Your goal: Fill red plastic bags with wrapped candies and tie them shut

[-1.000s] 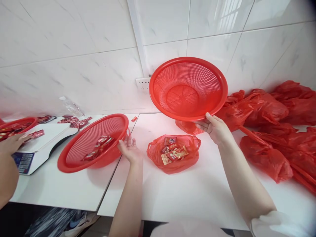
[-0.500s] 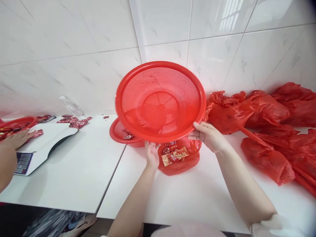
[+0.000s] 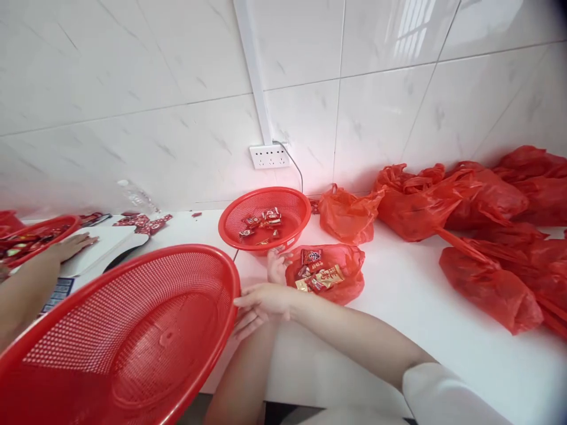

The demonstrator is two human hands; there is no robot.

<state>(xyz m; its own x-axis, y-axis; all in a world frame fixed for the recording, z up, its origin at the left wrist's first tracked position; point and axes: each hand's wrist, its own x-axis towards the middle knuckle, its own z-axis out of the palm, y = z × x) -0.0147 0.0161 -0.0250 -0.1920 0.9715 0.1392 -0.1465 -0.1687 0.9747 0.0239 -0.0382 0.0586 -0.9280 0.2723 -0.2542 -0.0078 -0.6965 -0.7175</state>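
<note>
A large red mesh basket, tilted with its inside facing me, hangs over the table's front left. My right hand grips its right rim, the arm reaching across in front of my left forearm. Beside the left edge of an open red plastic bag is my left hand, palm up and fingers loosely apart. Wrapped snacks in gold and red packets lie in that bag. Just behind, a smaller red basket holds several wrapped candies.
Several filled red bags line the right side. At left, another person's hand rests by a white scale and a red basket of candies. A plastic bottle leans at the wall below a power socket.
My right hand has swung the large basket from over the open bag down to the left. The smaller basket, its candies and the wall socket now show. My left hand has barely moved.
</note>
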